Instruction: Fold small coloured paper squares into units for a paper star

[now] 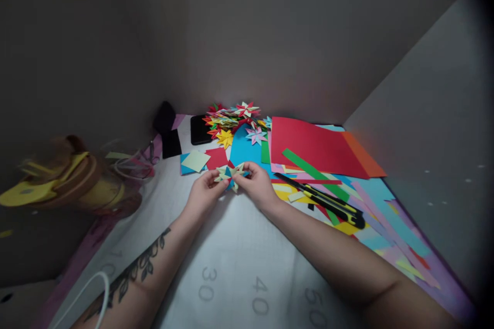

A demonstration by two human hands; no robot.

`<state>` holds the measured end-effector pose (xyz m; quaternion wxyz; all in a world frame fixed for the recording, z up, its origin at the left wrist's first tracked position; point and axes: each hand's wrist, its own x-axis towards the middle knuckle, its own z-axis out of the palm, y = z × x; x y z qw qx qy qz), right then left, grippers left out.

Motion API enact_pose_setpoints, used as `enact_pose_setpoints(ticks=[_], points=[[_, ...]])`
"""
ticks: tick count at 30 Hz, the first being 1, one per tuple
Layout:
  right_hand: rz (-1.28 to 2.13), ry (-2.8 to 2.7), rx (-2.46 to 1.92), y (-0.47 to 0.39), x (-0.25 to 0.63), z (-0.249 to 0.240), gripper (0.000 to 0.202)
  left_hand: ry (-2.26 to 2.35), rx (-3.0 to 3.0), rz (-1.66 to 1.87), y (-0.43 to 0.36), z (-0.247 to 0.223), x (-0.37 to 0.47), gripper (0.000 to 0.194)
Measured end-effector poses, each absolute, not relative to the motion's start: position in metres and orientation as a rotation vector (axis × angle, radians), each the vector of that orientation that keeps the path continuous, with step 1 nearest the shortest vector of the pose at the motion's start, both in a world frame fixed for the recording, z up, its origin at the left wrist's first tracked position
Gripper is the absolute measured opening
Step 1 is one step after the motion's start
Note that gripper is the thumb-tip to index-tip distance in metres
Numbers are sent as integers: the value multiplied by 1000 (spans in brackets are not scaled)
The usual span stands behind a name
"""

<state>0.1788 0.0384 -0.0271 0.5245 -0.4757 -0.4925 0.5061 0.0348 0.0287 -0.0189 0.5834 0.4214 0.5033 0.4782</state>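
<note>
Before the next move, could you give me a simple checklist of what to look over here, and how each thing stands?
1. Both hands on the paper star: ok; the left hand and right hand each hold a side.
2. Cutter out of the hands: ok; it lies to the right of them.
3. Cutter blade drawn in: cannot tell; too unclear to see.
4. Pale paper square lying flat and unheld: ok; it lies just beyond the left hand.
5. Paper strips sorted neatly: not ok; they overlap at different angles on the right.
</note>
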Motion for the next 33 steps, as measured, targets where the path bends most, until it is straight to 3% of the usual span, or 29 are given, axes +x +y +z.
enact_pose_setpoints(ticks=[4, 18, 23, 28, 33], points=[[1276, -1200, -1081, 38, 180, -28, 21, 1250, 1121, 1101, 31, -24, 30, 33], [1264, -1132, -1121, 33, 181, -32, 33, 1234, 1260, 1036, 29, -16, 34, 33], [736, -1312, -1213, 31, 191, -23, 23, 1264, 1033, 1236, 30, -18, 34, 35], [-4, -1830, -872, 28, 201, -18, 10, 1009, 677, 877, 25, -6, 31, 43], [-209, -2106, -687, 29, 196, -21, 16, 839, 604, 968, 25, 1, 29, 39]])
